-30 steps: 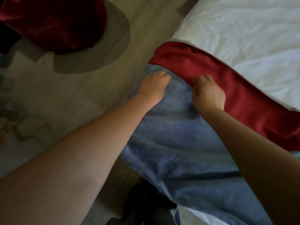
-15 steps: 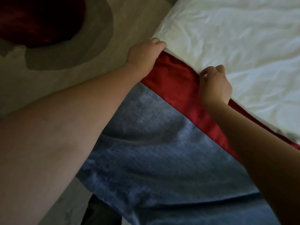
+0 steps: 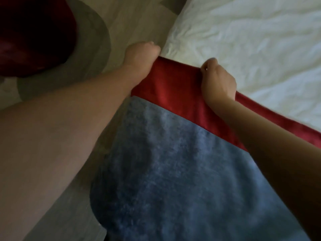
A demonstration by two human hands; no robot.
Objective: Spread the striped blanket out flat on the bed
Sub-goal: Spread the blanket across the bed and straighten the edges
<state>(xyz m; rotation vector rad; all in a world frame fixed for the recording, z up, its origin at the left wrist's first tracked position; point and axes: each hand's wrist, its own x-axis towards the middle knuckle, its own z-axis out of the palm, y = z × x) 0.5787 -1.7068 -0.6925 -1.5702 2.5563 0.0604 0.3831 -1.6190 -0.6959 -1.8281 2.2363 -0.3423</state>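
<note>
Head view showed the left hand (image 3: 140, 54) and right hand (image 3: 217, 80), both clenched on the red hem of the striped blanket (image 3: 173, 153), had lifted it taut to the corner of the bed (image 3: 251, 40), so spreading had likely just begun.

Both arms outstretched, left hand (image 3: 139, 56) and right hand (image 3: 217, 79) fisted, gripping

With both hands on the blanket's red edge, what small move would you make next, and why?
Probably carry that edge farther across the bed, hands drawing apart. The left hand and right hand grip the striped blanket by its red edge near the mattress corner, and most of the white bed lies uncovered.
</note>
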